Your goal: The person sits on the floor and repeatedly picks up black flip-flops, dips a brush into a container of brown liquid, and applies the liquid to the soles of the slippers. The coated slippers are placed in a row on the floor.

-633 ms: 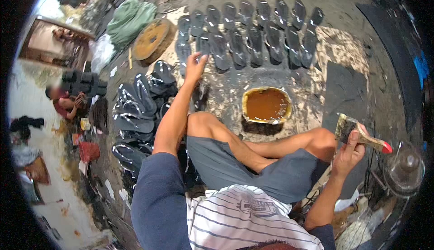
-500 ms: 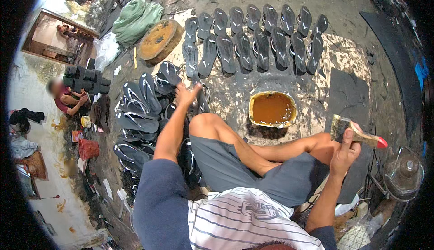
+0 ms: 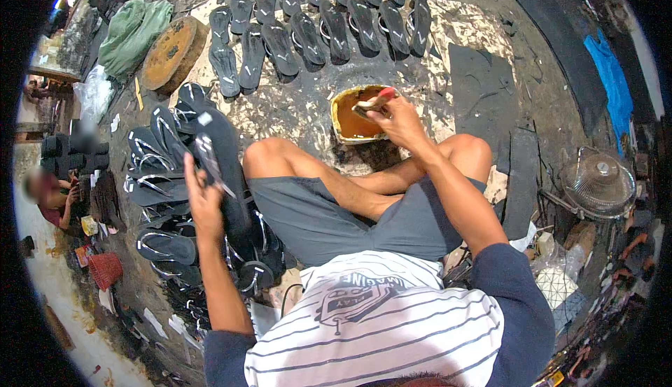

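Note:
I sit cross-legged on a stained floor. My left hand [image 3: 201,201] grips a black flip-flop sandal [image 3: 225,164] by its side and strap, lifted on edge above a heap of black sandals [image 3: 157,170] at my left. My right hand [image 3: 400,117] holds a red-handled brush [image 3: 374,100] whose bristles dip into a yellow tub of brown glue [image 3: 353,115] in front of my knees. Beyond the tub, rows of black sandals [image 3: 322,19] lie flat on the floor.
A round wooden block [image 3: 173,52] and green sacks [image 3: 129,31] lie at the far left. Dark rubber sheets [image 3: 483,89] lie at the right, with a small fan [image 3: 598,184] beyond them. Another person [image 3: 49,194] sits at the left edge.
My left hand has pulled back from the heap with one sandal in it. My right hand swung from my right side over to the glue tub with the brush.

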### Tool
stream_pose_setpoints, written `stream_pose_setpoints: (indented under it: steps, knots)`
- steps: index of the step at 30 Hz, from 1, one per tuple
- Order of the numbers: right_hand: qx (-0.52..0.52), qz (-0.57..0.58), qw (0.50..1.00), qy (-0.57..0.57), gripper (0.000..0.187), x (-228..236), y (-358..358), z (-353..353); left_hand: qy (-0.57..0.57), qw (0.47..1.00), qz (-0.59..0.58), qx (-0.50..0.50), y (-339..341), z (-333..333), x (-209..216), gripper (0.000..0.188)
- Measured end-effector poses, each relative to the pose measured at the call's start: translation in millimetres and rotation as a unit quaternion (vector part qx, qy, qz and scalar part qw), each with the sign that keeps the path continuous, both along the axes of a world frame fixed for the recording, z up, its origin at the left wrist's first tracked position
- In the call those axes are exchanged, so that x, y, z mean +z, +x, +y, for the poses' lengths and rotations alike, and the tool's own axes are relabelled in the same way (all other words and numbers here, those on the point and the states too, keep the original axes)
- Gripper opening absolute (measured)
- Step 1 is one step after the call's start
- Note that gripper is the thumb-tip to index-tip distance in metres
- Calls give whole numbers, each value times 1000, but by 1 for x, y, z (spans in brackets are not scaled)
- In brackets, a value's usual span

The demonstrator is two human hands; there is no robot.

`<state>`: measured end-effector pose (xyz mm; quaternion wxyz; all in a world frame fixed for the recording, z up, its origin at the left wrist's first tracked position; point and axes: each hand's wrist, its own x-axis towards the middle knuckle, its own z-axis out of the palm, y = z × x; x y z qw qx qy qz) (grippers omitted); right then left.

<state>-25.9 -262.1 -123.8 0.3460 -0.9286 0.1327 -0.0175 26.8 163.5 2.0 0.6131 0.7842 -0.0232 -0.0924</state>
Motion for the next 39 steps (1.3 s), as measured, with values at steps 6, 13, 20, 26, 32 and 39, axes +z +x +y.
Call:
stream_pose_setpoints:
  steps: [6, 13, 20, 26, 32, 39]
  knots:
    - [8, -268, 960, 84, 28, 38, 9, -1, 237, 941, -233, -58, -62, 3, -44, 11]
    - [-23, -52, 986, -159, 25, 58, -42, -98, 303, 902, -274, -139, -58, -15, -43, 68]
    - [-143, -268, 845, 440, 35, 171, 11, 35, -458, 875, 138, -75, -42, -107, 18, 56]
    - [85, -449, 867, 199, 29, 158, 11, 121, -539, 813, 219, -22, -54, -149, 24, 60]
    - [86, -374, 870, 309, 23, 179, -1, 96, -563, 786, 226, -123, -70, -136, -10, 52]
    - [4, -366, 854, 370, 39, 156, -9, 94, -556, 799, 218, -77, -71, -148, 8, 51]
